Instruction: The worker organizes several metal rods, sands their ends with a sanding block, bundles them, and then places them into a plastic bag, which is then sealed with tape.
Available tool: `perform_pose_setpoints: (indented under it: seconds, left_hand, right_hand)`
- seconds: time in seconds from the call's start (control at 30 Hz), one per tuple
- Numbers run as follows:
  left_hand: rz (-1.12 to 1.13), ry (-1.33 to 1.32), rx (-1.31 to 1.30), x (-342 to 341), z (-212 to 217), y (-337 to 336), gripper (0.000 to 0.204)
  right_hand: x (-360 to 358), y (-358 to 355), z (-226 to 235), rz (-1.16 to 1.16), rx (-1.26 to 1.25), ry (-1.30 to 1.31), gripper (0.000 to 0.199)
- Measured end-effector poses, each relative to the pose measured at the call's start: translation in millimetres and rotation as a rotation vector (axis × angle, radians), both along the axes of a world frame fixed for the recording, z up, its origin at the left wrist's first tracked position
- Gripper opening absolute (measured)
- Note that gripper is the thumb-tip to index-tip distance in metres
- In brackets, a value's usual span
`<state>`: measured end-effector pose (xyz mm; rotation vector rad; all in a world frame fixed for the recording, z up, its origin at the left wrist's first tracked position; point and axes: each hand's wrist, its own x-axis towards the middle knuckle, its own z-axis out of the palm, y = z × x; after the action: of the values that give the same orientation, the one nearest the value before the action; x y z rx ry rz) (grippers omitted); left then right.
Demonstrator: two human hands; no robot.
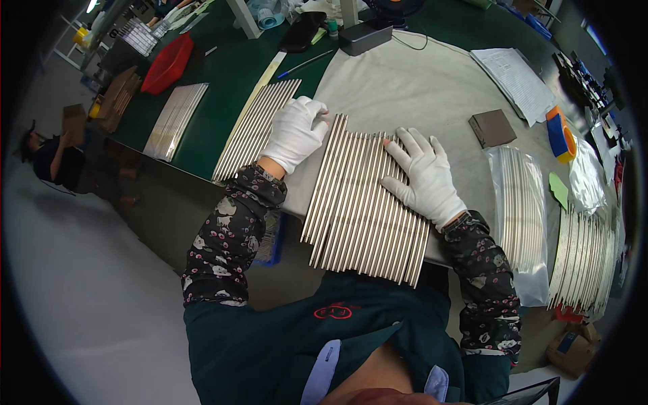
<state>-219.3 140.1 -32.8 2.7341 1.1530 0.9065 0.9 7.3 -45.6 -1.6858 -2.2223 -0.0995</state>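
A row of slim silver metal rods (368,209) lies side by side before me, the leftmost few set a little farther up than the others. Spread over the upper right part of this row is my right hand (425,177), in a white glove, its fingers apart and resting on the rods. My left hand (294,133), also gloved, is bent between this row and a second group of rods (253,128) to its left. Its thumb and forefinger stand slightly apart, and I see nothing between them. The left palm is hidden.
Bagged rods (520,209) and more loose rods (582,263) lie at the right, near a small brown box (492,128) and a tape roll (561,135). Another rod bundle (177,121) and a red tray (167,64) are at the left. A person (61,152) carries a carton beyond.
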Motion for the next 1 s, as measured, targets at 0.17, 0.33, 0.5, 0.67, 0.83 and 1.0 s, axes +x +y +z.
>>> perform_pose_setpoints:
  seconds: [0.17,0.33,0.5,0.67,0.83,1.0]
  left_hand:
    - [0.094,0.103,-0.387,13.1,8.7,-7.3,0.016]
    - [0.145,0.156,-0.337,11.6,1.6,-4.0,0.022]
    - [0.146,0.149,-0.344,16.1,0.2,-2.2,0.027]
    - [0.159,0.165,-0.404,16.7,5.1,-2.6,0.030]
    - [0.170,0.276,-0.380,16.2,11.7,-9.4,0.041]
    - [0.166,0.358,-0.232,13.9,9.4,-17.9,0.042]
  right_hand:
    - [3.5,-1.7,-2.9,0.000,0.040,0.121,0.056]
    - [13.0,-1.4,-13.4,0.037,0.130,0.325,0.049]
    - [16.3,0.8,-11.3,0.041,0.143,0.554,0.041]
    - [14.9,0.5,-9.1,0.006,0.133,0.677,0.038]
    - [12.9,1.2,-7.1,-0.013,0.101,0.728,0.036]
    - [15.0,-0.9,-10.9,0.009,0.095,0.738,0.035]
